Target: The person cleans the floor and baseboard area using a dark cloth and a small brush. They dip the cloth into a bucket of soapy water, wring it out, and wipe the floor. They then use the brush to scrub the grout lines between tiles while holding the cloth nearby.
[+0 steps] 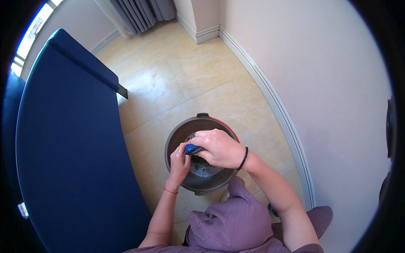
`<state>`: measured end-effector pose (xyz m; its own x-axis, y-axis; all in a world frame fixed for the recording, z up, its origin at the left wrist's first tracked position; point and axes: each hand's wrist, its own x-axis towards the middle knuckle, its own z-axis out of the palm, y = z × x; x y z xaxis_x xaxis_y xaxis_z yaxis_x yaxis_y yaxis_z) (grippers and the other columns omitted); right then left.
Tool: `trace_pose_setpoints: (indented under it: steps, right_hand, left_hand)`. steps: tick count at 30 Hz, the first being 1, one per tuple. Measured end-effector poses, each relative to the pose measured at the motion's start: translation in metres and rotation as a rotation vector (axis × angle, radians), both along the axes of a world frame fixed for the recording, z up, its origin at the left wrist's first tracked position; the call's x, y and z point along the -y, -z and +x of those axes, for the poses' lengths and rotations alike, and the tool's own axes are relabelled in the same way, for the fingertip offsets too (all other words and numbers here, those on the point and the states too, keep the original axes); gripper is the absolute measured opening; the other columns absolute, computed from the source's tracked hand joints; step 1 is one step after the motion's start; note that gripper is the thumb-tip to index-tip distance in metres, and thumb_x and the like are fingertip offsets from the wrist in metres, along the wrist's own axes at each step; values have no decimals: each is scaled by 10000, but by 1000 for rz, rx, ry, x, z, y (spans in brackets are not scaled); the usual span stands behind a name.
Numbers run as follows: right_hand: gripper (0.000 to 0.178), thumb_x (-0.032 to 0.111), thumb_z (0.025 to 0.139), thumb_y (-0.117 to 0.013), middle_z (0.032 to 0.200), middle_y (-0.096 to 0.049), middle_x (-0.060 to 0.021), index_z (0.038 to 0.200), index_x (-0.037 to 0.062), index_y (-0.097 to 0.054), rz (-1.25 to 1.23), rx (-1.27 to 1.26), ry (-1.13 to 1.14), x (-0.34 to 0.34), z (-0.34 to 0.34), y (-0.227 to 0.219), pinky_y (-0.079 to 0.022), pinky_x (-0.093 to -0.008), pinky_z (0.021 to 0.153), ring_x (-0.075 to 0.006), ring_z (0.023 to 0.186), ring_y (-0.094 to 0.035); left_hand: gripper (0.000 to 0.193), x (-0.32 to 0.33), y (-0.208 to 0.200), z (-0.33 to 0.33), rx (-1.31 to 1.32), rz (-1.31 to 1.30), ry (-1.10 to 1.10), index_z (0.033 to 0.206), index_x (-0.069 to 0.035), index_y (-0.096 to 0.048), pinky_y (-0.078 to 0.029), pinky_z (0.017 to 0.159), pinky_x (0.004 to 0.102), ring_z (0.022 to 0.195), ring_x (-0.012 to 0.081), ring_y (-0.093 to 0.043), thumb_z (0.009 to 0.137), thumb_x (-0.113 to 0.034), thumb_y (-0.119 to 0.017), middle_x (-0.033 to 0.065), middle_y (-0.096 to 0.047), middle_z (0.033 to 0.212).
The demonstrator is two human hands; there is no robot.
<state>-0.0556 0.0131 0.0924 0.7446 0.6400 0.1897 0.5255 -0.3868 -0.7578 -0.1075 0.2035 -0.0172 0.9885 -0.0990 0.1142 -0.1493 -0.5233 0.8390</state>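
A small wet-looking cloth (193, 149), bright blue and dark, is bunched between my two hands. My left hand (180, 162) closes on its left end with the fingers bent. From the right, my right hand (218, 147) is wrapped round the rest of it, hiding most of the cloth. Both hands are held over a round grey-brown bucket (179, 134). Foamy water (206, 170) lies at the bottom of the bucket, partly covered by my hands.
A red handle (225, 125) curves along the bucket's far right rim. On the left stands a large dark blue upholstered piece of furniture (76, 139) with a dark leg. A pale wall (320, 84) with a white baseboard runs along the right. Grey curtains (141, 14) hang at the back.
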Motion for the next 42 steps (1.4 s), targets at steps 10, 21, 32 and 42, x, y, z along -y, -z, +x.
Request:
trace_pose_setpoints:
  steps: [10, 21, 32, 42]
  right_hand:
    - [173, 164, 825, -619, 772, -558, -187, 800, -1, -573, 188, 0, 27, 10, 3, -50, -465, -441, 688, -374, 766, -575]
    - [698, 177, 779, -769, 1129, -598, -139, 1389, 95, -438, 97, -480, -51, 25, 10, 77, -455, -372, 935, -285, 1105, -570]
    - [328, 223, 821, -645, 996, -691, -153, 1096, 47, -665, -239, -590, -139, 65, 18, 78, -496, -367, 863, -272, 940, -650]
    - [368, 421, 851, -704, 739, -646, -91, 942, 73, -624, -233, -430, 34, 36, -10, 59, -487, -343, 721, -196, 784, -645]
  left_hand:
    - [137, -15, 60, -11, -250, 191, -51, 980, 2, -624, -493, 694, 484, 833, 443, -627, 906, -100, -569, 264, -639, 871]
    - [50, 3, -33, -5, -169, -514, -198, 918, -13, -561, -392, 736, 213, 792, 70, -454, 932, -21, -513, -16, -506, 806]
    - [137, -18, -66, 0, -28, -700, -568, 899, -38, -569, -397, 682, 209, 758, 37, -468, 983, -110, -489, -41, -538, 818]
    - [219, -27, -47, 2, -202, -681, -554, 1008, -10, -642, -473, 817, 258, 872, 106, -583, 1011, -146, -470, 20, -634, 924]
